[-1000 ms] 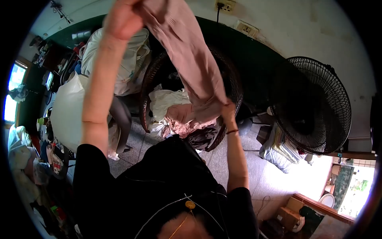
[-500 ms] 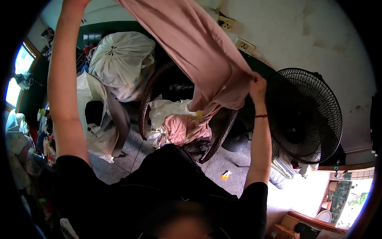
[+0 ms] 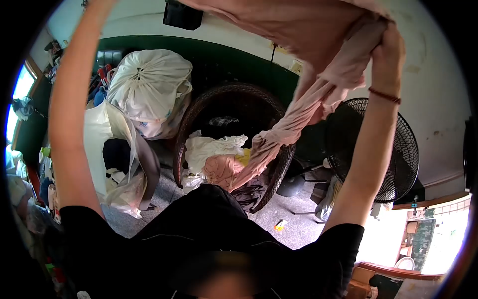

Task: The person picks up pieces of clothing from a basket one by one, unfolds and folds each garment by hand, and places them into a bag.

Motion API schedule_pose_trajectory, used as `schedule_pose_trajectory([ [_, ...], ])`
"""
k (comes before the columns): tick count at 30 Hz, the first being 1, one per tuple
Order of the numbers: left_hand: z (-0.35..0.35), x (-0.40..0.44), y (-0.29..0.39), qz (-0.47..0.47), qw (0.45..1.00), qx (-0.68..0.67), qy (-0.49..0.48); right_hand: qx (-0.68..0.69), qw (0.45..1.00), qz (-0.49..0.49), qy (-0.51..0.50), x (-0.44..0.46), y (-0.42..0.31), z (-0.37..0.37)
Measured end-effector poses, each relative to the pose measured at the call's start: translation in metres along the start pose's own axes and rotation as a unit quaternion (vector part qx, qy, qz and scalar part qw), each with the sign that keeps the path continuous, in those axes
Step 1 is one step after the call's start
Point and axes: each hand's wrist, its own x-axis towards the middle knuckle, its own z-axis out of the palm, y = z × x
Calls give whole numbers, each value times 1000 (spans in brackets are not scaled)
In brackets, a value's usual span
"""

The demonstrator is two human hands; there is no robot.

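Across the background, a white painted wall point(image 3: 433, 104) over a dark green lower band point(image 3: 224, 57), with grey speckled floor tiles point(image 3: 259, 222) below. Mid-view, on the floor, a round, dark brown woven basket point(image 3: 234, 89). Inside it, a crumpled white cloth point(image 3: 214, 148), a bunched salmon-pink cloth point(image 3: 219, 169) and, by the near rim, a dark purplish cloth point(image 3: 249, 193).

Held up above the basket, a long dusty-pink cloth point(image 3: 318, 37), spread along the top edge of the view, with one twisted length slanting down into the basket against the salmon-pink cloth; any boundary between the two too muddled to tell.

Right hand point(image 3: 389, 55) raised, fingers curled closed round the dusty-pink cloth, a dark red bracelet point(image 3: 384, 95) at the wrist. Left forearm point(image 3: 72, 114) lifted likewise, left hand cut off by the top edge; impossible to tell its opening or grip.

Left of the basket, a bulging white drawstring bag point(image 3: 147, 82) and, nearer, an open white plastic bag point(image 3: 97, 139) with black fabric point(image 3: 117, 155) inside. Partly behind the right forearm point(image 3: 371, 149), a black wire-caged fan point(image 3: 406, 159).
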Motion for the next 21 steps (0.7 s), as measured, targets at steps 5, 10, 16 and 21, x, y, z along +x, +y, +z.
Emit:
schedule_pose_trajectory([
  [5, 95, -174, -56, -198, 967, 100, -127, 10, 999, -26, -29, 44, -38, 42],
  [10, 201, -303, -18, 19, 927, 25, -373, -21, 997, -71, -30, 73, -79, 70],
  [16, 258, -280, 27, -308, 907, -119, -263, -87, 987, -127, 40, 89, -113, 51],
  [21, 208, -203, 13, -314, 919, -164, -170, -121, 983, 74, 114, 93, -51, -44],
])
